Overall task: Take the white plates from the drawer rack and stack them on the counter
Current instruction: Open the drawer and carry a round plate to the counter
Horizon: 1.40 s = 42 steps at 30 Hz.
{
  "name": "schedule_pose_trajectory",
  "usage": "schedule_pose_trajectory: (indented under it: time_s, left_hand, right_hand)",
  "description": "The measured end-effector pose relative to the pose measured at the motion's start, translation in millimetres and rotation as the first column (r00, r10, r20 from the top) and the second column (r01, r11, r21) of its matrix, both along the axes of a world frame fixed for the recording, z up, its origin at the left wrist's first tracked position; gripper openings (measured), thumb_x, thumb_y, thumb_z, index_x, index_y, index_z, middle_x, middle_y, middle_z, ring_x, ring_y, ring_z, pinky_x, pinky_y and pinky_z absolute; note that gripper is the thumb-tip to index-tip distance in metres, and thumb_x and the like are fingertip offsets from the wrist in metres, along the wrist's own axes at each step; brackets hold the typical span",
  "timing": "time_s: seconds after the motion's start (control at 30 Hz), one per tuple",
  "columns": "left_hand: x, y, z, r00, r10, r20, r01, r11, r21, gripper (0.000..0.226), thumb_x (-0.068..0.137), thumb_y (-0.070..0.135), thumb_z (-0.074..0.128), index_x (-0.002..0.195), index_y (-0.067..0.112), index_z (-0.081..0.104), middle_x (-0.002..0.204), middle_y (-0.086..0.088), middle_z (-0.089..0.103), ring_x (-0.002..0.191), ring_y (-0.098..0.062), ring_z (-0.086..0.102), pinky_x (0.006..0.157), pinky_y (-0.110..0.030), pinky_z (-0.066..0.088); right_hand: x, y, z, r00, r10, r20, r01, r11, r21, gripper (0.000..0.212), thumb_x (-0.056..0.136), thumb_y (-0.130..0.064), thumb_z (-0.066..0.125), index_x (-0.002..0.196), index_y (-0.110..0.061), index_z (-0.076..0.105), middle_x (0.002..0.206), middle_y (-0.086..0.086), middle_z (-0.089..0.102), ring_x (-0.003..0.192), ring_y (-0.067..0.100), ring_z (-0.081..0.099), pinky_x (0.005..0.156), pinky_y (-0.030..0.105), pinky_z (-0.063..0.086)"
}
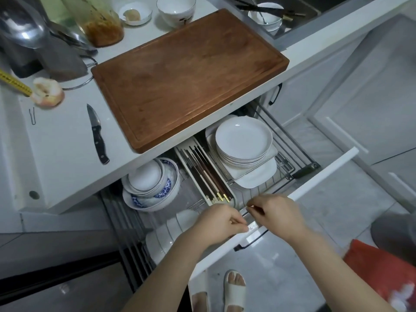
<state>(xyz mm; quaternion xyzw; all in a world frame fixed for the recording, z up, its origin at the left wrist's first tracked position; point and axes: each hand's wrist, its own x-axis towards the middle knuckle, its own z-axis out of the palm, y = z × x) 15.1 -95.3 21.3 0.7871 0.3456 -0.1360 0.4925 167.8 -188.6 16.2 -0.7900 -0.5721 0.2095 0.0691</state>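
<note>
A stack of round white plates rests on white square plates in the wire drawer rack, right compartment, under the counter edge. The drawer is pulled out. My left hand sits on the top edge of the white drawer front, fingers curled on it. Close beside it, my right hand pinches the front wire of the rack. Both hands are well in front of the plates and touch none of them. The white counter lies above the drawer.
A wooden cutting board covers the counter above the rack. A knife and a bitten apple lie left of it. Blue-patterned bowls, a chopstick tray and white bowls fill the drawer's left and front.
</note>
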Motion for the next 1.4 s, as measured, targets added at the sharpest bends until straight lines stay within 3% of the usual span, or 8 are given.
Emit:
schedule_pose_trajectory:
  time_s: [0.13, 0.23, 0.4, 0.53, 0.73, 0.9, 1.17, 1.4]
  left_hand:
    - [2.6, -10.0, -12.9, 0.999, -0.019, 0.039, 0.023, 0.996, -0.082, 0.027, 0.082, 0.042, 0.058, 0.095, 0.024, 0.073, 0.095, -0.004, 0.073, 0.089, -0.018, 0.067, 0.086, -0.042, 0.054]
    - [-4.1, -16.6, -21.2, 0.998, -0.015, 0.066, 0.031, 0.97, -0.24, 0.026, 0.09, 0.037, 0.055, 0.111, 0.032, 0.069, 0.114, 0.007, 0.071, 0.108, -0.009, 0.064, 0.1, -0.038, 0.049]
    - [-16.8, -32.3, -29.7, 0.995, -0.074, 0.072, 0.093, 0.945, -0.315, 0.031, 0.091, 0.047, 0.044, 0.118, 0.063, 0.043, 0.129, 0.028, 0.055, 0.116, 0.015, 0.049, 0.101, -0.015, 0.038]
    - [-12.0, -34.5, -35.0, 0.995, -0.056, 0.082, 0.082, 0.93, -0.359, 0.027, 0.089, 0.049, 0.048, 0.113, 0.059, 0.052, 0.112, 0.036, 0.061, 0.111, 0.016, 0.054, 0.101, -0.015, 0.04]
    - [25.5, -5.6, -48.3, 0.982, 0.154, 0.105, -0.125, 0.962, -0.244, 0.023, 0.091, 0.032, 0.056, 0.11, 0.029, 0.068, 0.104, 0.015, 0.067, 0.102, -0.005, 0.062, 0.101, -0.032, 0.047]
    - [66.8, 40.8, -48.7, 0.896, 0.444, 0.024, -0.435, 0.887, -0.157, 0.043, 0.095, 0.025, 0.053, 0.137, 0.018, 0.047, 0.125, -0.002, 0.062, 0.108, -0.017, 0.059, 0.095, -0.031, 0.046]
    - [108.5, 96.4, -66.0, 0.825, 0.557, -0.093, -0.557, 0.83, 0.03, 0.056, 0.094, 0.025, 0.049, 0.146, 0.011, 0.031, 0.141, -0.014, 0.047, 0.124, -0.031, 0.051, 0.101, -0.041, 0.046]
    - [122.7, 105.0, -81.4, 0.788, 0.595, -0.159, -0.607, 0.794, -0.037, 0.05, 0.092, 0.021, 0.049, 0.139, 0.014, 0.034, 0.121, -0.017, 0.061, 0.099, -0.038, 0.066, 0.084, -0.049, 0.057]
  right_hand:
    - [7.3, -16.7, 5.4, 0.994, 0.109, 0.022, -0.109, 0.994, 0.008, 0.03, 0.092, -0.041, 0.047, 0.082, -0.026, 0.07, 0.079, -0.003, 0.071, 0.084, 0.019, 0.063, 0.079, 0.029, 0.045]
    - [14.8, -32.9, 8.7, 0.977, 0.212, 0.015, -0.21, 0.975, -0.066, 0.041, 0.097, -0.043, 0.031, 0.088, -0.026, 0.068, 0.092, -0.008, 0.069, 0.097, 0.011, 0.058, 0.096, 0.029, 0.036]
    - [19.2, -45.3, 11.0, 0.965, 0.26, 0.017, -0.257, 0.961, -0.106, 0.042, 0.097, -0.04, 0.028, 0.088, -0.026, 0.067, 0.09, -0.008, 0.069, 0.093, 0.011, 0.059, 0.095, 0.029, 0.037]
    - [20.1, -47.8, 10.9, 0.974, 0.223, 0.042, -0.214, 0.965, -0.152, 0.039, 0.094, -0.038, 0.033, 0.076, -0.02, 0.063, 0.078, -0.002, 0.066, 0.082, 0.017, 0.06, 0.089, 0.031, 0.042]
    - [36.6, -10.0, 8.7, 0.999, -0.051, -0.009, 0.05, 0.996, -0.067, 0.028, 0.094, -0.034, 0.048, 0.118, -0.029, 0.062, 0.122, -0.013, 0.062, 0.106, 0.016, 0.062, 0.073, 0.025, 0.046]
    - [67.9, 40.8, -7.8, 0.973, -0.218, -0.073, 0.213, 0.974, -0.073, 0.041, 0.093, -0.025, 0.05, 0.134, -0.019, 0.051, 0.142, 0.002, 0.047, 0.128, 0.025, 0.045, 0.099, 0.039, 0.046]
    - [109.8, 84.0, -39.0, 0.807, -0.586, -0.075, 0.571, 0.806, -0.156, 0.046, 0.093, -0.022, 0.05, 0.133, -0.003, 0.038, 0.137, 0.018, 0.042, 0.121, 0.038, 0.047, 0.091, 0.05, 0.048]
    - [114.7, 96.2, -60.1, 0.74, -0.669, -0.071, 0.648, 0.738, -0.188, 0.035, 0.094, -0.017, 0.048, 0.124, 0.001, 0.046, 0.126, 0.022, 0.047, 0.104, 0.041, 0.056, 0.081, 0.044, 0.047]
